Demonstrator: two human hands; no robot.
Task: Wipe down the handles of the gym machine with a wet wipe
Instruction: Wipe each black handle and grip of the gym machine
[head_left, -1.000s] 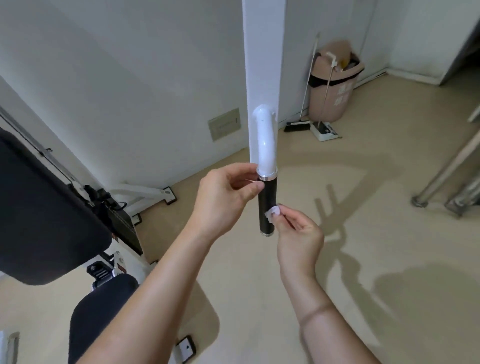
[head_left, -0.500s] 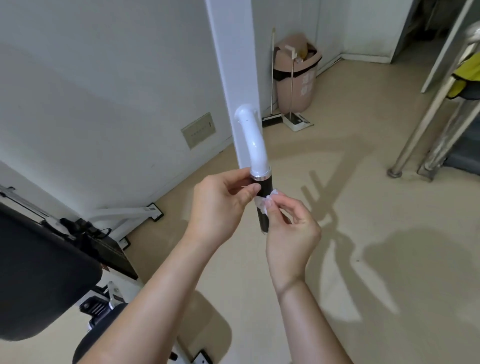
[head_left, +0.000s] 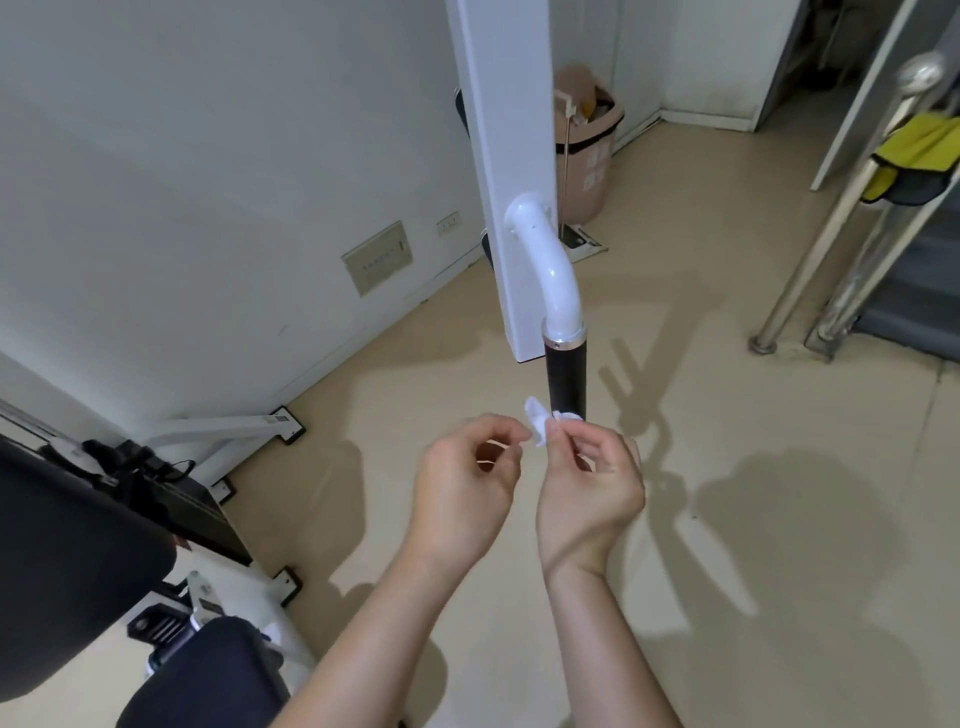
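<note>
one wet wipe (head_left: 537, 422) at handle (head_left: 565, 379) tip, right fingers (head_left: 588, 432) pinching it, left fingers (head_left: 497, 424) unclear

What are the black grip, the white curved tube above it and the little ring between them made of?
The black grip looks like rubber or foam: it is matte with barely any shine. The white curved tube seems to be painted or coated metal, glossy with bright highlights, though plastic is possible. The ring looks like polished metal, silvery and reflective.
</note>
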